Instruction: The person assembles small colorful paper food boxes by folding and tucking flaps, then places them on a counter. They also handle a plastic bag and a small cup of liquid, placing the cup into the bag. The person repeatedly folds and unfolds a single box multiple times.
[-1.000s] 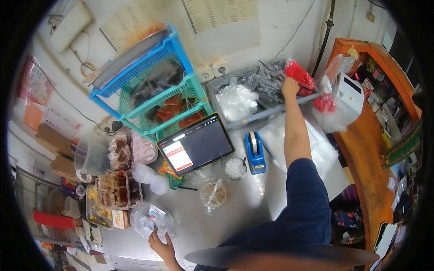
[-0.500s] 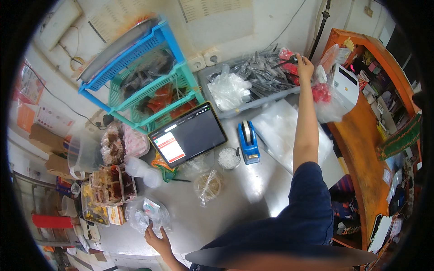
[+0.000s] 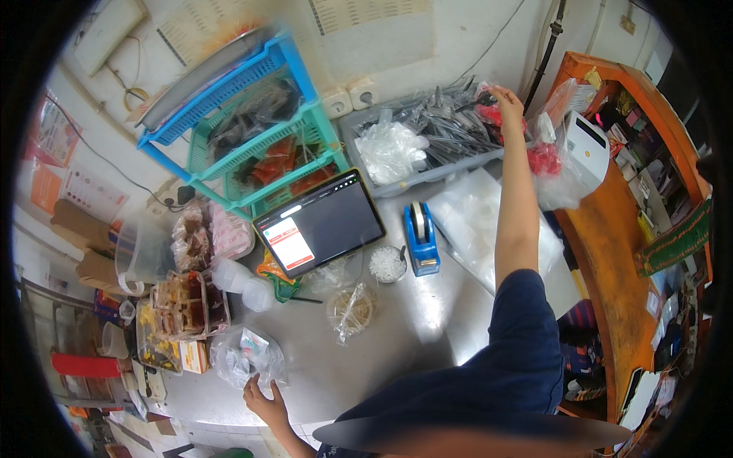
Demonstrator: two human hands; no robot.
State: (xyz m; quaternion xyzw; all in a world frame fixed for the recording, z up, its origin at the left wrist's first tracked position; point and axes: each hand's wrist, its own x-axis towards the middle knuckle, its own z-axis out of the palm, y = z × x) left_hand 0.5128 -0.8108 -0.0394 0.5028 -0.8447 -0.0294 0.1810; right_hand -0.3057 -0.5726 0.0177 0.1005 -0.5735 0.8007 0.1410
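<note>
Red packets [image 3: 492,114] under right hand [image 3: 508,99], grip unclear; left hand [image 3: 263,401] flat at counter edge [image 3: 229,412].

The bench [image 3: 427,320] is bare steel, and a bright patch of light glares off it near the middle. Behind it runs a pale, stained wall [image 3: 427,53] with two white sockets [image 3: 350,98] set low and thin cables [image 3: 496,46] trailing across it. A dark pipe [image 3: 548,46] drops down the wall on the right. On that side stands an orange wooden counter [image 3: 611,229] with a raised edge. Against the wall on the left leans a plastic rack [image 3: 252,130], blue above and green below. Printed sheets [image 3: 53,130] hang on the far left wall, with cardboard [image 3: 76,221] stacked below them.
</note>
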